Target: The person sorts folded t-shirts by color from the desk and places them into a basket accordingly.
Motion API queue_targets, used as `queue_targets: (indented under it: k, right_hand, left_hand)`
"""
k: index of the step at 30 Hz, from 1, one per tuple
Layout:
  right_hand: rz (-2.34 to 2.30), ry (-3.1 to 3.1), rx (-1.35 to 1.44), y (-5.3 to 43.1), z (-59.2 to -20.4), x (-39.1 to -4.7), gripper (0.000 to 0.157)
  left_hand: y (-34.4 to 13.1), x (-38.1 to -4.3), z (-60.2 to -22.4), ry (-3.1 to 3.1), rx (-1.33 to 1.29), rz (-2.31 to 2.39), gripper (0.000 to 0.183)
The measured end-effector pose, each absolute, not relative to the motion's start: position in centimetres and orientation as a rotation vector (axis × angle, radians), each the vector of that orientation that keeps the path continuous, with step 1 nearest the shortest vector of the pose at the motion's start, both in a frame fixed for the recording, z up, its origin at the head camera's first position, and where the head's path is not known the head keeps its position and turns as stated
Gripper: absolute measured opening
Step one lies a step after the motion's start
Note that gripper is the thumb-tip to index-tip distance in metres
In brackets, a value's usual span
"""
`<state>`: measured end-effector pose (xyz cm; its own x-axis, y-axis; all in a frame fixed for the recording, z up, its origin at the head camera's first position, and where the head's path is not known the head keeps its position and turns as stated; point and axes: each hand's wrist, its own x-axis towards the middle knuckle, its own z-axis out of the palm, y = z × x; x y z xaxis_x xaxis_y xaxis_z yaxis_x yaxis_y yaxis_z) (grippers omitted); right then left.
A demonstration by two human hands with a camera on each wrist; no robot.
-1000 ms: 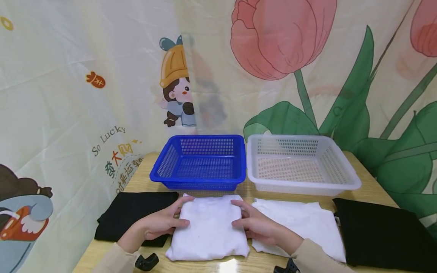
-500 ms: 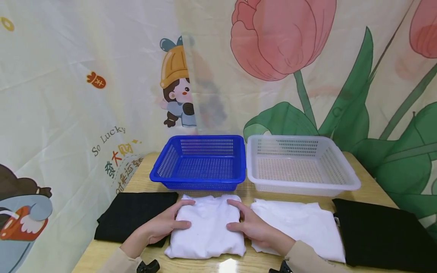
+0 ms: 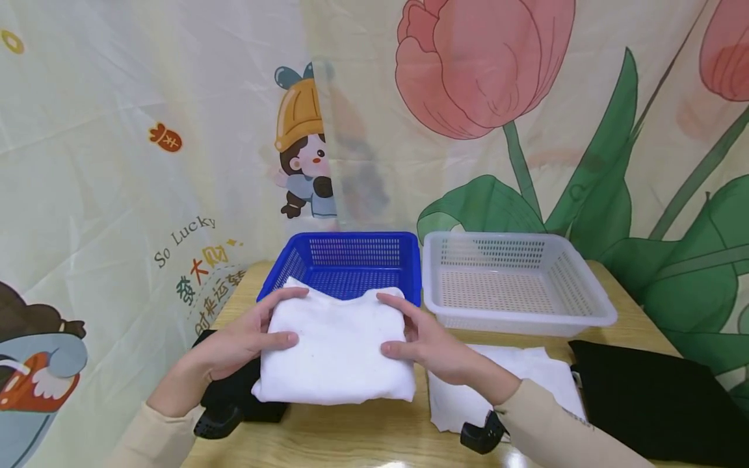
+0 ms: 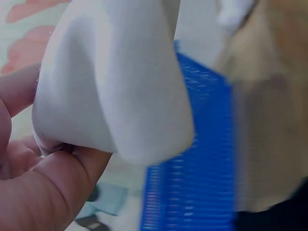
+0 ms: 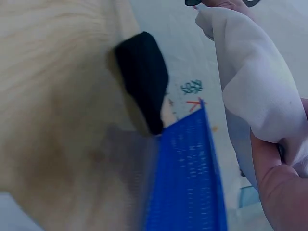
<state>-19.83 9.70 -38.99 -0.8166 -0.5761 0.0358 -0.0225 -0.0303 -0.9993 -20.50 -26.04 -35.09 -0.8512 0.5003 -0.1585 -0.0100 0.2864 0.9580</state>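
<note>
A folded white shirt (image 3: 336, 354) hangs above the table, its far edge overlapping the front of the blue basket (image 3: 357, 248) in the head view. My left hand (image 3: 240, 341) grips its left side, thumb on top, and my right hand (image 3: 435, 344) grips the right side the same way. In the left wrist view the shirt (image 4: 115, 82) bulges past the left thumb, with the blue basket's mesh wall (image 4: 202, 144) behind it. The right wrist view shows the shirt's edge (image 5: 260, 77) pinched by the right hand (image 5: 284, 187). Fingers beneath the cloth are partly hidden.
Right of the blue basket stands a white basket (image 3: 521, 322), side by side with it. Folded black cloth (image 3: 242, 393) lies on the left of the wooden table (image 3: 345, 435). A folded white garment (image 3: 544, 374) and another black cloth (image 3: 655, 403) lie on the right.
Both hands have lifted the folded white shirt off the table and carried it forward and slightly left, toward the blue basket. The baskets and other cloths have stayed in place.
</note>
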Motion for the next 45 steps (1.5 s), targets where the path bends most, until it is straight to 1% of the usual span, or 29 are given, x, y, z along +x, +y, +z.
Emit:
queue_targets:
  k: [4,9,16,22,29,36,40,45]
  right_hand:
    - [-1.925,1.889,-0.617,9.2,-36.0,-22.1,0.084]
    - [-1.961,1.892,-0.599,8.3,-34.0,-26.1,0.083]
    - [-2.027,1.856,-0.575,6.9,-33.7,-31.5,0.082]
    - [-2.069,1.862,-0.476,6.3,-35.7,-35.0,0.083]
    - [-2.147,1.792,-0.331,5.5,-38.6,-36.7,0.083]
    - [-2.146,1.775,-0.280,4.2,-40.7,-37.6,0.085]
    - [-2.132,1.803,-0.268,4.1,-41.5,-37.9,0.085]
    - [-2.160,1.846,-0.227,4.4,-41.6,-38.1,0.084]
  left_hand:
    - [-26.4,-23.0,-32.3,2.168,0.478,1.619,0.078]
    - [-27.1,-27.8,-30.8,2.164,0.478,1.630,0.083]
    - [-28.1,-34.3,-31.4,2.104,0.466,1.731,0.083]
    - [-28.2,-37.7,-33.5,2.045,0.406,1.808,0.087]
    - [-27.9,-39.9,-36.9,2.011,0.341,1.892,0.086]
    - [-28.6,-40.7,-40.1,1.992,0.256,1.920,0.083]
    - [-28.7,-40.7,-40.9,2.011,0.225,1.907,0.082]
    - [-27.7,-40.9,-40.8,2.021,0.209,1.903,0.080]
